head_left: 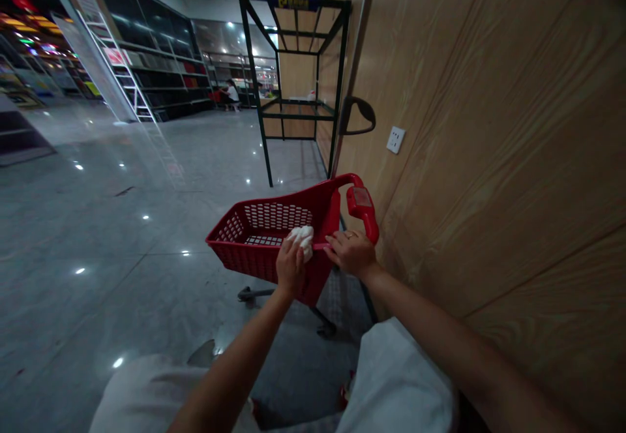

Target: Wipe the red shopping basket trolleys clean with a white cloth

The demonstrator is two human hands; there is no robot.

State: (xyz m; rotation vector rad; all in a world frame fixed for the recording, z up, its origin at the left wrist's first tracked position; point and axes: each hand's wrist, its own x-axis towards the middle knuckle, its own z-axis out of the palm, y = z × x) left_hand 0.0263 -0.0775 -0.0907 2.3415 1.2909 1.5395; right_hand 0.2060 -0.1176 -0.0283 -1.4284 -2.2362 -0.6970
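We hold a white cloth (301,240) bunched in our left hand (291,267) against a red plastic cart (259,267), our right hand (350,253) curled over its rim (317,246) near the handle (362,206). A loosened grip could drop the cloth inside, and pressure could roll the cart across the glossy tile floor (98,270). A wood-panel wall (489,133) and dark metal rack (338,81) stand alongside.

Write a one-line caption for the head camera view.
Left hand holds a crumpled white cloth to a red shopping cart's basket, right hand on its rim, beside a wood-paneled wall.
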